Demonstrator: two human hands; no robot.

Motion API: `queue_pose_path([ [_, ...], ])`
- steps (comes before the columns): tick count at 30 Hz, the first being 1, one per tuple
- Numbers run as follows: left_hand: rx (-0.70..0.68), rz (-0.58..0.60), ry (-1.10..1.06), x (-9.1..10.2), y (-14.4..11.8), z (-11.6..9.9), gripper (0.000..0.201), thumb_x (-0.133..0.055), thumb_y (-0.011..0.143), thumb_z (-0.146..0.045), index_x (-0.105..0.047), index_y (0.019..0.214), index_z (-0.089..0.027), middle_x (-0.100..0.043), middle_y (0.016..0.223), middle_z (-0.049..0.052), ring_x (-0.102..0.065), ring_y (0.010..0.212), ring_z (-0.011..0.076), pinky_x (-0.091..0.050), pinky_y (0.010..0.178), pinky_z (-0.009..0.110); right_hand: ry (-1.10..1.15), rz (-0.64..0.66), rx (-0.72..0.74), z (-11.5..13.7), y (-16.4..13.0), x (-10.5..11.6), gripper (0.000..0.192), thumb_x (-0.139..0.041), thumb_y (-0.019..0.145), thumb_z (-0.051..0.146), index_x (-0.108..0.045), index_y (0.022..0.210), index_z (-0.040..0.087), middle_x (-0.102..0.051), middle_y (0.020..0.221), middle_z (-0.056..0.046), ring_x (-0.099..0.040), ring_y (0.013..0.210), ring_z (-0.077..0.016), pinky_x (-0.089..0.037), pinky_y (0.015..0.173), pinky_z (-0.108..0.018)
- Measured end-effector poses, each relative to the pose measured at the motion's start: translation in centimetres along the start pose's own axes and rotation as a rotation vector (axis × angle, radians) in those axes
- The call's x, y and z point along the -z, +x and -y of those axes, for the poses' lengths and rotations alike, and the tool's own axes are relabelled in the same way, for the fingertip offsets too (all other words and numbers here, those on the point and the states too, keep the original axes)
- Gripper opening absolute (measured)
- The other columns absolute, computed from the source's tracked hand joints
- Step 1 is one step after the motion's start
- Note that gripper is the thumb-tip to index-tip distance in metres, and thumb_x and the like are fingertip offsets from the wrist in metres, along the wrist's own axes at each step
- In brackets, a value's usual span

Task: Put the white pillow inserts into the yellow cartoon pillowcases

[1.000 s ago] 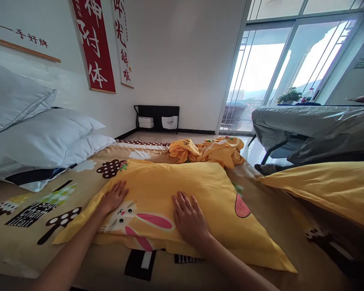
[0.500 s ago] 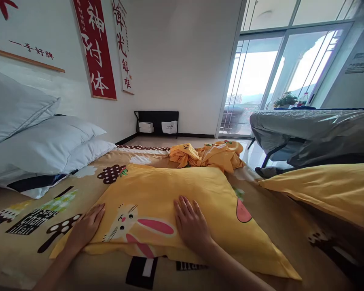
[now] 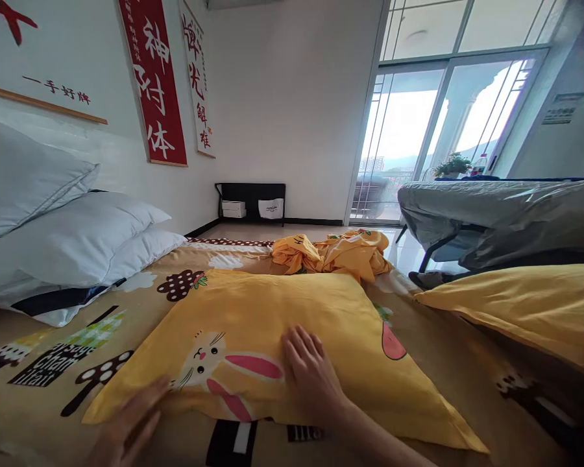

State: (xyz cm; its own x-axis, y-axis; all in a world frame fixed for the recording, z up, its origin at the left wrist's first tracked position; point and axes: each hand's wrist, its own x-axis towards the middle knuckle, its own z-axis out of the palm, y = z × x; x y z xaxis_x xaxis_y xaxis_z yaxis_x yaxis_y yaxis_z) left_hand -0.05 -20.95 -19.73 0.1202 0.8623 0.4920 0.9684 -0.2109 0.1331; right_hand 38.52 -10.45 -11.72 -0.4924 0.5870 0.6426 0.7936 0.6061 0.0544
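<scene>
A yellow pillow with a rabbit print lies flat on the patterned bed sheet in front of me. My right hand rests palm down on its middle, fingers spread. My left hand is blurred at the pillow's near left edge, fingers apart, touching or just off the fabric; I cannot tell which.
Three white pillows are stacked at the left by the wall. A crumpled yellow cloth lies beyond the pillow. A second yellow pillow sits at the right. A grey-covered table stands by the balcony doors.
My left hand has slid from the pillow's top left down to its near left edge. My right hand stayed on the pillow. The view has tilted up slightly.
</scene>
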Motion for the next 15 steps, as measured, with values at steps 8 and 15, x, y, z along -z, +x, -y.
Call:
queue_pose_path([
  [8, -0.359, 0.025, -0.013, 1.0, 2.4, -8.2, 0.07, -0.05, 0.073, -0.008, -0.045, 0.138, -0.033, -0.06, 0.131, 0.003, -0.058, 0.119, 0.0221, -0.052, 0.096, 0.032, 0.035, 0.172, 0.483, 3.5, -2.4, -0.5, 0.013, -0.062, 0.079, 0.025, -0.06, 0.089, 0.017, -0.063, 0.085, -0.002, -0.056, 0.08, -0.0182, -0.042, 0.075, -0.033],
  [15, -0.272, -0.036, -0.02, -3.5, 4.7, -8.8, 0.04, -0.049, 0.077, -0.011, -0.064, 0.111, -0.026, -0.068, 0.107, 0.006, -0.063, 0.099, 0.0239, -0.054, 0.083, 0.037, -0.169, 0.127, 0.407, 2.8, -3.0, -2.0, 0.009, -0.065, 0.079, 0.019, -0.058, 0.072, 0.017, -0.063, 0.07, -0.003, -0.056, 0.071, -0.0189, -0.04, 0.069, -0.034],
])
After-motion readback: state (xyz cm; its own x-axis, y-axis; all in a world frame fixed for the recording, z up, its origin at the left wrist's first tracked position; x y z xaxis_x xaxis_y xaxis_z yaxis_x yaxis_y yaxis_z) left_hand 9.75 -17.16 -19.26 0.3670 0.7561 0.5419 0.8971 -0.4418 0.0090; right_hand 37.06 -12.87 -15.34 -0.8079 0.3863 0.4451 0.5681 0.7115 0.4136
